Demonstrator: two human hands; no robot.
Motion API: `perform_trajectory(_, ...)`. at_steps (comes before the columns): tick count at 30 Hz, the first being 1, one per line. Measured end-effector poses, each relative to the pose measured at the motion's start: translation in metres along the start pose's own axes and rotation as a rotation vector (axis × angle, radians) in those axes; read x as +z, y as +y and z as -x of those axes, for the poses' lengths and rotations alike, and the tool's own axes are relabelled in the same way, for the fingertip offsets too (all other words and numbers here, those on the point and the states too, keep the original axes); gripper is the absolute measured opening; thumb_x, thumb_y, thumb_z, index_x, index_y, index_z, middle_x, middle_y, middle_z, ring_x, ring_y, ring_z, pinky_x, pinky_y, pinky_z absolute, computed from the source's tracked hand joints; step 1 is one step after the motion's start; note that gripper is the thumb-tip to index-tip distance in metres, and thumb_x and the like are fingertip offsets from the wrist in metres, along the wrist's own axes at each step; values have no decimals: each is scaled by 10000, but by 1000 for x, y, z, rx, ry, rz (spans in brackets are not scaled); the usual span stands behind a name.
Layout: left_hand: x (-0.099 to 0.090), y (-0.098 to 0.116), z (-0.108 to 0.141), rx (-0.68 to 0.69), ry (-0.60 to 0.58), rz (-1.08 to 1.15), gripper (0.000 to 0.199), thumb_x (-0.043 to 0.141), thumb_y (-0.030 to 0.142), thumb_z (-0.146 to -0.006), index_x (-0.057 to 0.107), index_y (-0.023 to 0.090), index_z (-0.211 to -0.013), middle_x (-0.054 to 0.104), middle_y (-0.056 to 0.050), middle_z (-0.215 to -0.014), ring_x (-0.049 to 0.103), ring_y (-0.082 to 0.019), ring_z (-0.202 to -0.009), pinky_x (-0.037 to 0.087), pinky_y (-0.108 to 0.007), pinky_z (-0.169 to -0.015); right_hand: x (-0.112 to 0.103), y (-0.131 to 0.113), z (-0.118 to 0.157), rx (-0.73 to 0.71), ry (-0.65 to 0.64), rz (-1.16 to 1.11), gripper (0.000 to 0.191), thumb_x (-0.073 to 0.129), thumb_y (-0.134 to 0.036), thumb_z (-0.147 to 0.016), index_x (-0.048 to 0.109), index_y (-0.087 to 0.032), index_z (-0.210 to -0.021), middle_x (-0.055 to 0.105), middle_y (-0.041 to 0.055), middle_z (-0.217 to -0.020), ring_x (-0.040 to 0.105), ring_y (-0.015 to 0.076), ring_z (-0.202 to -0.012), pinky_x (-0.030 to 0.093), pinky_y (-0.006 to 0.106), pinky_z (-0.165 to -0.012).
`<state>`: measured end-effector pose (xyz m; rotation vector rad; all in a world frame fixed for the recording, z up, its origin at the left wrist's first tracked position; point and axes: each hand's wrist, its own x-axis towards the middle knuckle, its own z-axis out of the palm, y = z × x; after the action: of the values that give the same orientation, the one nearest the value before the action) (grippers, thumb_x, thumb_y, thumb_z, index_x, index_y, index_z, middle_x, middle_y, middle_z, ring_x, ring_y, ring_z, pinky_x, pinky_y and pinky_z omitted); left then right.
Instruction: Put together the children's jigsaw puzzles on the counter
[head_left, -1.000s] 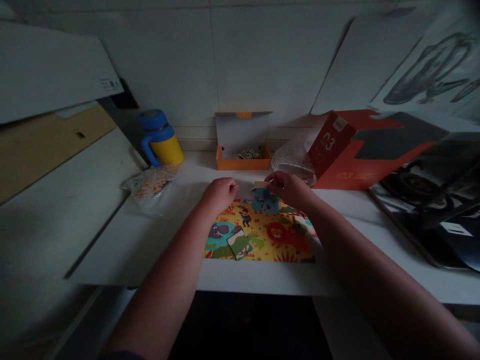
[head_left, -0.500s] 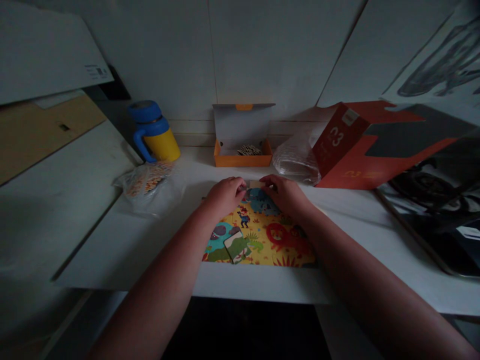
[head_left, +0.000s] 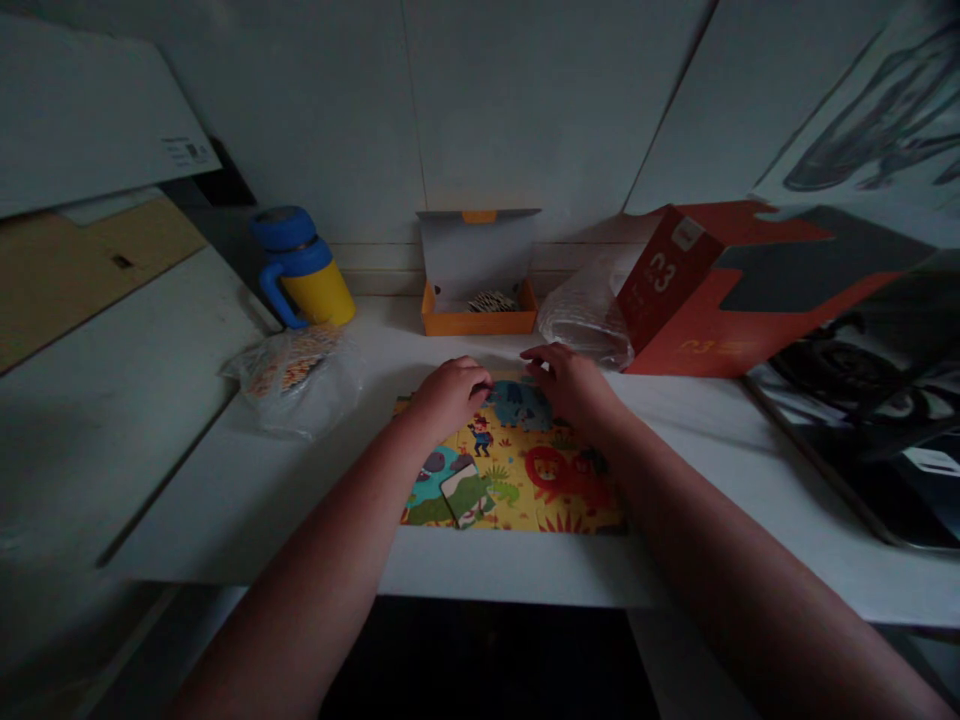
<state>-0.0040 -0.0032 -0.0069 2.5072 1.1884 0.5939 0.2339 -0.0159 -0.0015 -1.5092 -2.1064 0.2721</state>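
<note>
A colourful jigsaw puzzle (head_left: 517, 480) with animals on a yellow ground lies near the table's front edge. My left hand (head_left: 452, 392) rests over its upper left part, fingers curled in beside the blue elephants (head_left: 519, 403); whatever the fingertips hold, if anything, is hidden. On the elephants' other side my right hand (head_left: 574, 382) is at the puzzle's top edge, its index finger stretched out and thumb apart, with nothing visible between them. A loose green puzzle piece (head_left: 465, 496) lies tilted on top of the puzzle's lower left part.
Behind the puzzle stands an open orange box (head_left: 480, 322) with small striped pieces inside. A plastic bag of cotton swabs (head_left: 296, 375) and a blue-and-yellow jug (head_left: 319, 285) are at left. Clear plastic packaging (head_left: 589, 315) and a red carton (head_left: 690, 300) stand at right, near a black-framed object (head_left: 862, 450).
My right fingers have spread and lifted slightly at the top edge. The pale patch between my hands no longer shows, and more of the elephants is visible. The whole view has shifted a little.
</note>
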Motion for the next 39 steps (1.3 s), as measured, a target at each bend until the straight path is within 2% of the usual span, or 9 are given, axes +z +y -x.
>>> perform_trajectory(4,0,0,1,26,22,6,190,586,123,-941,762,193,-950,695,-66,-977,657,-206,-954,520,-325,-886,-25,7,4,48,91,68,275,532,-250,-1016,784,-174,-1094,792,137,-1095,716,272,-975,510,360,-870)
perform_trajectory(9,5,0,2,115,51,-4,307,519,66,-945,774,207,-1038,708,-82,-1130,647,-217,-1084,522,-361,-1002,-57,19,15,140,50,225,304,518,-327,-1021,792,-195,-1030,806,117,-929,706,248,-772,427,335,-664)
perform_trajectory(14,7,0,2,142,-7,-19,427,487,-8,-904,783,218,-1114,727,-73,-1180,648,-213,-1102,512,-380,-1053,-76,52,31,192,-160,301,245,683,-456,-929,763,-230,-879,774,90,-814,652,223,-653,403,335,-598)
perform_trajectory(18,5,0,3,111,-37,-16,467,486,-29,-885,786,235,-1128,728,-63,-1213,648,-208,-1139,504,-381,-1080,-86,74,47,276,-304,250,399,891,-560,-702,772,-238,-905,773,92,-873,676,243,-703,473,344,-622)
perform_trajectory(21,5,-1,3,112,-29,-4,450,478,-16,-899,782,232,-1119,725,-65,-1222,648,-206,-1159,503,-372,-1089,-87,74,53,308,-416,275,456,926,-608,-609,776,-243,-837,770,85,-832,673,250,-678,462,349,-593)
perform_trajectory(25,5,-2,3,116,-16,2,408,472,7,-919,772,212,-1105,727,-76,-1215,650,-214,-1147,504,-371,-1088,-82,63,51,291,-541,274,422,918,-606,-601,728,-243,-696,739,52,-709,623,216,-578,408,342,-542)
perform_trajectory(32,5,-3,2,109,-17,17,390,470,6,-918,754,209,-1094,732,-75,-1186,657,-210,-1137,504,-375,-1087,-83,60,49,295,-407,161,499,961,-531,-543,730,-227,-864,756,67,-794,640,217,-608,439,340,-541)
perform_trajectory(37,-1,5,0,79,23,68,335,477,44,-954,743,196,-1092,745,-84,-1165,665,-214,-1132,510,-385,-1067,-89,43,43,183,-332,-64,224,738,-454,-879,690,-241,-934,755,35,-801,637,182,-641,436,309,-562)
perform_trajectory(39,-5,12,1,50,49,155,243,530,132,-990,741,197,-1091,756,-79,-1143,677,-211,-1103,521,-386,-1040,-84,26,38,125,-276,-152,204,695,-441,-928,686,-237,-925,754,34,-811,637,176,-672,446,300,-584)
